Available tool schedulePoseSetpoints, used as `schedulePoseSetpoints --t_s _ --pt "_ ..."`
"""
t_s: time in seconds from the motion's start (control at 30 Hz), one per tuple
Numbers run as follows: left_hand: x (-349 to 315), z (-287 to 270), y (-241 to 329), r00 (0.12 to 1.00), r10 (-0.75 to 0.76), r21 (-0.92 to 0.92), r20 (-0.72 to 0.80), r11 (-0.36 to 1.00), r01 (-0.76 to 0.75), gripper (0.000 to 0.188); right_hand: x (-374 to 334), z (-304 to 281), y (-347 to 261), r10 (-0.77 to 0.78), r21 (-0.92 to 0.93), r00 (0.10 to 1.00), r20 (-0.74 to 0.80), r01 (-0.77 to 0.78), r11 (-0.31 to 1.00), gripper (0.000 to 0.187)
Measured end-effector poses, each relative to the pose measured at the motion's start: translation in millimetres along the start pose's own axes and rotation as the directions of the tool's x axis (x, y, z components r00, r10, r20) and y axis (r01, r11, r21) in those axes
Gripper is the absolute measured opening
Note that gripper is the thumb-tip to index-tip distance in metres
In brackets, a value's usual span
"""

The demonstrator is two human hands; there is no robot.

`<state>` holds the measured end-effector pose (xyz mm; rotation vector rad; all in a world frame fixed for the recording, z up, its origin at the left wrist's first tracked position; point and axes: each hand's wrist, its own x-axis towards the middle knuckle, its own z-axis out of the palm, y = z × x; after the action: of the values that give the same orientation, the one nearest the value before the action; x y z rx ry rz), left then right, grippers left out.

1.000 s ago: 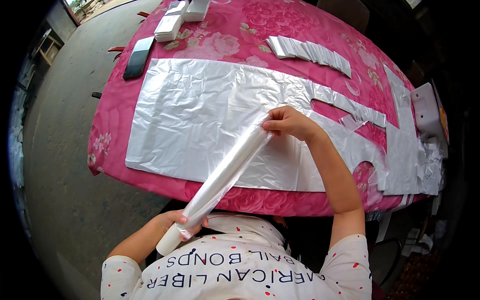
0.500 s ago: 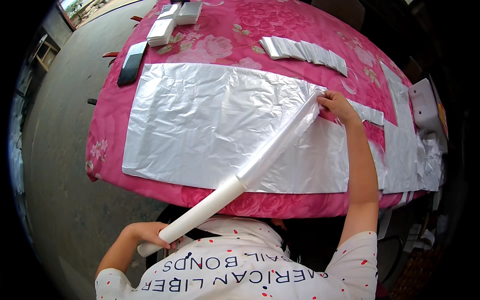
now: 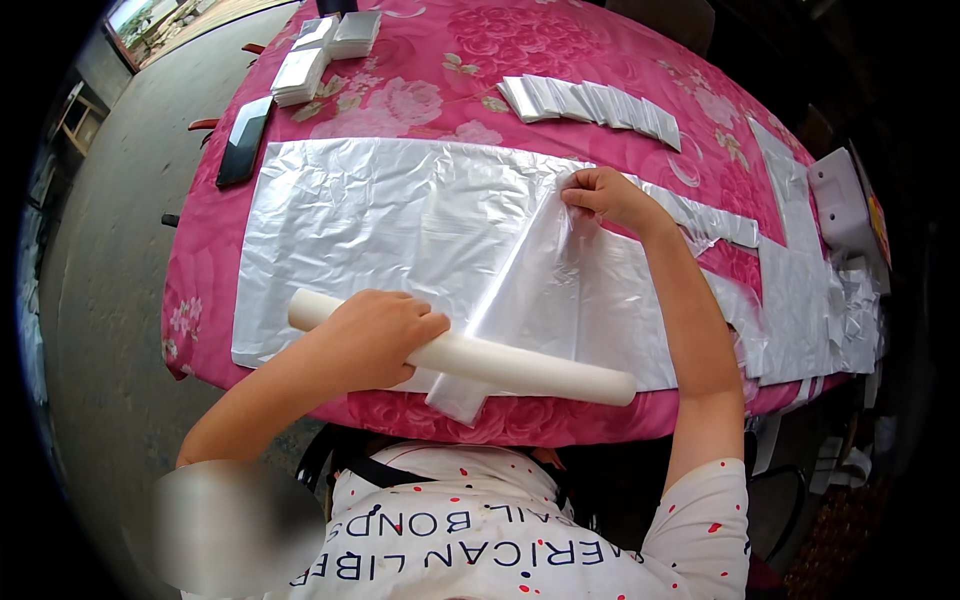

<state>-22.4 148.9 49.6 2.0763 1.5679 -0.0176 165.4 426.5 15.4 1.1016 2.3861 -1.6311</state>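
Observation:
A white tube point(image 3: 545, 374) lies nearly crosswise near the table's front edge, its right end a little lower. My left hand point(image 3: 378, 338) wraps over its left part from above. My right hand point(image 3: 605, 198) pinches the far end of a folded strip of clear plastic film point(image 3: 518, 275). This strip slants toward me and passes under the tube, its near end point(image 3: 458, 398) showing past the front edge of the large silvery plastic sheet point(image 3: 340, 215). That wrinkled sheet lies flat on the table beneath both hands.
A pink floral tablecloth point(image 3: 420, 60) covers the table. A phone point(image 3: 244, 142) lies at the left edge, near stacked white packets point(image 3: 300, 72). A row of folded packets point(image 3: 590, 105) lies at the back. More plastic film point(image 3: 795, 310) and a white box point(image 3: 842, 200) are at the right.
My left hand has lifted the tube from its low slanted position by the film's near end and turned it crosswise over the strip. My right hand, still pinching, has moved left.

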Motion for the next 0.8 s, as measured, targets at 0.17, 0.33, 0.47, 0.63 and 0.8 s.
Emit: schedulePoseSetpoints --t_s 0.17,0.33,0.47,0.63,0.8 --pt "20 50 9 0.81 0.478 0.107 -0.34 0.875 -0.472 0.051 26 1 7 -0.05 -0.017 0.993 0.106 0.052 0.998 0.014" --pt "12 96 15 0.874 0.477 0.208 -0.09 0.868 -0.452 0.077 38 -8 7 0.042 -0.107 0.982 0.183 -0.023 0.994 0.018" --pt "7 106 23 0.897 0.435 0.193 -0.077 0.889 -0.415 0.078 31 -9 -1 0.066 -0.028 0.992 0.106 -0.063 0.998 0.021" --pt "7 120 38 0.912 0.386 0.203 -0.141 0.913 -0.355 0.079 -4 22 -7 -0.178 -0.068 0.916 -0.36 0.164 0.984 0.027" --pt "3 132 53 0.938 0.314 0.235 -0.148 0.932 -0.275 0.078 -117 117 -16 -0.568 -0.443 0.823 -0.02 0.502 0.743 0.041"
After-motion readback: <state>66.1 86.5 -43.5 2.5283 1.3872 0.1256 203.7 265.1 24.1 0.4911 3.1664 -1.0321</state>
